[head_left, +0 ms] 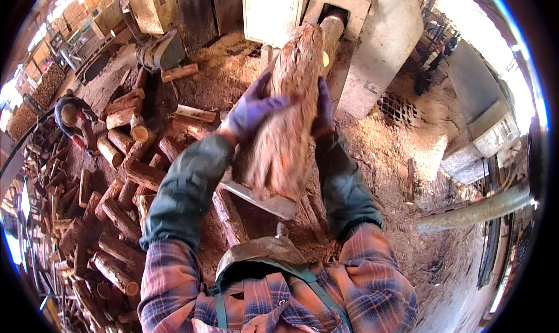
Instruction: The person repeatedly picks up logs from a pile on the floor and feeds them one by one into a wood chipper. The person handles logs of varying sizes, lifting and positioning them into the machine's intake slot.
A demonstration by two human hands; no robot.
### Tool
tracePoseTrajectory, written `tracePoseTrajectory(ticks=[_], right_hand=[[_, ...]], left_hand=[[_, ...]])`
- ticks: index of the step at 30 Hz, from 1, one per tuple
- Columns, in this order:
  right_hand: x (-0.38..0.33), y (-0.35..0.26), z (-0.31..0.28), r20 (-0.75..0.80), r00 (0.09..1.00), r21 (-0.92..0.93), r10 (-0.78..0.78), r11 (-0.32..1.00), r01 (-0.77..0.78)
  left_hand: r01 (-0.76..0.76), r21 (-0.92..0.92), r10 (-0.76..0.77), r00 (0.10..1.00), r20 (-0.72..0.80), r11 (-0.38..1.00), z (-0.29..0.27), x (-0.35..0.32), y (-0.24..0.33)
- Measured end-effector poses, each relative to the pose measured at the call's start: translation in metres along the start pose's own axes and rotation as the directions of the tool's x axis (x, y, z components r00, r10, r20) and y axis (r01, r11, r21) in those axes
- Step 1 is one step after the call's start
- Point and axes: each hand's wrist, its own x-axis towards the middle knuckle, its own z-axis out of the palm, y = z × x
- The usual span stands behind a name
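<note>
In the head view, the left hand (254,108), in a purple glove, lies against the left flank of a log (291,100), its fingers reaching over the bark and slightly blurred. The right hand (324,107), gloved alike, is set along the opposite flank with its fingers pointing away from the body; part of it is hidden behind the bark. The log is thus pressed between the two hands, running lengthwise from beyond the fingertips back past both wrists, where its thick near end sits above a metal plate (282,207). Just beyond the right hand's fingertips, a second log (332,31) runs into the dark opening (335,11) of a machine (384,47); whether the two logs touch, I cannot tell. Beyond the left hand stands a white cabinet (271,12). To the left of that hand, many cut logs lie heaped in a pile (119,251), and farther off, past the pile's upper part, a person (69,114) bends forward. Nearer the body than the left hand, a thin log (229,216) slants out from under the plate. To the right of the right hand, sawdust (425,149) covers the ground around a grate (399,108), and a pipe (477,209) lies farther right and closer to the body. Green covers (195,178) sheathe both forearms behind the hands.
</note>
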Motion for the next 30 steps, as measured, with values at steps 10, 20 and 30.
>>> tracePoseTrajectory(ticks=[10, 20, 30], right_hand=[[0.093, 0.111, 0.028, 0.319, 0.797, -0.632, -0.513, 0.512, 0.582], [0.096, 0.055, -0.014, 0.564, 0.772, -0.497, -0.294, 0.626, 0.601], [0.114, 0.079, 0.056, 0.605, 0.794, -0.705, 0.058, 0.502, 0.501]], left_hand=[[-0.12, 0.697, -0.038, 0.978, 0.207, 0.707, -0.034, 0.08, -0.11], [0.124, -0.179, -0.205, 0.799, -0.565, 0.976, -0.015, -0.11, -0.053], [0.369, -0.445, -0.504, 0.076, -0.86, 0.816, 0.045, -0.482, -0.169]])
